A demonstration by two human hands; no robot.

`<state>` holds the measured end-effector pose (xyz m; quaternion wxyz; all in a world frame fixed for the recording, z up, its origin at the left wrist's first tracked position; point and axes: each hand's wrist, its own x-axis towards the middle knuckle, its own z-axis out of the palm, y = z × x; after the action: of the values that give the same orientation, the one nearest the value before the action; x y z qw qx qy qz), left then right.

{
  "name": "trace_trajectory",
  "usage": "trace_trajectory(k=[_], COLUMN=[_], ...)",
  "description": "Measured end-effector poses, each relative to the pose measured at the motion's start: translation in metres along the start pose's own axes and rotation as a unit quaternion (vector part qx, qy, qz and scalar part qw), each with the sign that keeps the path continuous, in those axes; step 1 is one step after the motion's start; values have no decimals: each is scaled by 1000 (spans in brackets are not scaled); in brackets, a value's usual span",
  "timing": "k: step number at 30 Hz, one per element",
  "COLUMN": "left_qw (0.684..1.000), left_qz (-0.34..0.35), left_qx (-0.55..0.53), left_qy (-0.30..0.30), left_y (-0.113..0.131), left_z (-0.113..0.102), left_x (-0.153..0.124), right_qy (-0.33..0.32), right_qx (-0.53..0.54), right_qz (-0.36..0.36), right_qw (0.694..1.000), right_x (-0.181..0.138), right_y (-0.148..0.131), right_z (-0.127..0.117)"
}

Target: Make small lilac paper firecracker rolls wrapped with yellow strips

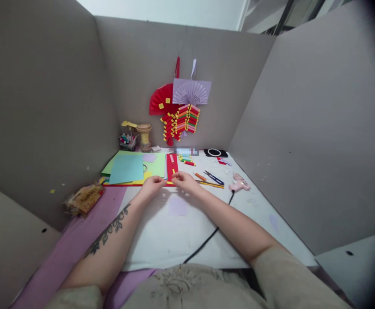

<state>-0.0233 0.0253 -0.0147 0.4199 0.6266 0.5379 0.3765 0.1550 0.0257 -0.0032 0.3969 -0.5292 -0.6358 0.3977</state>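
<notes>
Red sheet (171,165) lies flat at mid-worktop w/ a small yellow strip (173,172) on it, and both hands meet at its near edge. L hand (153,186) and R hand (185,181) sit knuckles-up, fingers curled in, tips nearly touching each other. Whether they pinch sth or just press the paper is too small to tell. Just L of the red sheet is a paper stack (128,168) (teal on green on yellow), which looks uncut. Behind it lie a few rolled tubes (186,160), already made. To the R are snips (214,177), an orange pencil (200,176) and a pink glue gun (239,184), none of them held. The gun's black cord (207,238) runs back toward the person. A lilac scrap (177,206) lies on the white worktop (161,244) btwn the forearms. At the far wall are a jar (144,136) and a pen cup (128,140), and two fan hangings (181,107) w/ strings of tubes look complete. Judging by this it's part-way: some tubes are rolled, and most paper is untouched.
</notes>
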Motion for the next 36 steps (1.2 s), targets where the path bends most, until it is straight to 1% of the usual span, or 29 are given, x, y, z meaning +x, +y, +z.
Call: trace_trajectory(k=[1,2,4,6,8,10,13,16,19,21,23,24,25,26,27,29,31,32,33,34,36], left_qw=[1000,999,990,963,927,906,904,918,939,952,957,957,955,954,950,933,896,880,868,861,855], left_qz=[5,13,53,114,155,164,155,139,117,98,85,83,82,82,81,78,70,62,46,28,-4], left_qx=[6,21,87,186,276,323,332,313,261,232,231,239,251,268,290,352,421,445,461,474,490], left_qy=[-10,-29,-93,-161,-202,-219,-221,-203,-190,-174,-155,-145,-132,-111,-79,16,122,157,177,184,172], left_y=[0,1,4,6,9,10,7,2,-3,-3,-2,0,2,3,5,5,2,-1,-5,-10,-20], left_z=[2,4,6,8,9,11,14,17,19,22,23,23,21,17,12,-3,-21,-30,-36,-42,-48], left_x=[-1,-2,-7,-13,-19,-23,-23,-20,-19,-20,-21,-21,-21,-19,-15,-4,13,23,33,43,60], right_qy=[-23,-23,25,70,80,70,53,40,31,58,84,76,49,8,-41,-130,-182,-196,-204,-208,-211], right_qx=[16,26,15,-38,-99,-139,-165,-190,-227,-259,-281,-281,-275,-265,-256,-260,-280,-290,-298,-303,-306], right_qz=[4,7,10,18,27,21,-14,-33,-40,-64,-114,-141,-169,-192,-213,-253,-276,-280,-281,-281,-279], right_qw=[1000,999,1000,997,992,988,985,980,973,962,949,946,945,945,942,923,901,894,889,887,885], right_x=[-9,-17,-29,-34,-34,-32,-28,-23,-20,-22,-27,-31,-36,-42,-47,-57,-64,-66,-67,-68,-68], right_y=[2,5,13,23,33,39,44,46,46,45,41,38,35,32,29,23,19,18,17,16,14], right_z=[-2,-6,-17,-27,-34,-34,-27,-20,-20,-23,-26,-27,-27,-27,-25,-21,-17,-15,-14,-13,-12])
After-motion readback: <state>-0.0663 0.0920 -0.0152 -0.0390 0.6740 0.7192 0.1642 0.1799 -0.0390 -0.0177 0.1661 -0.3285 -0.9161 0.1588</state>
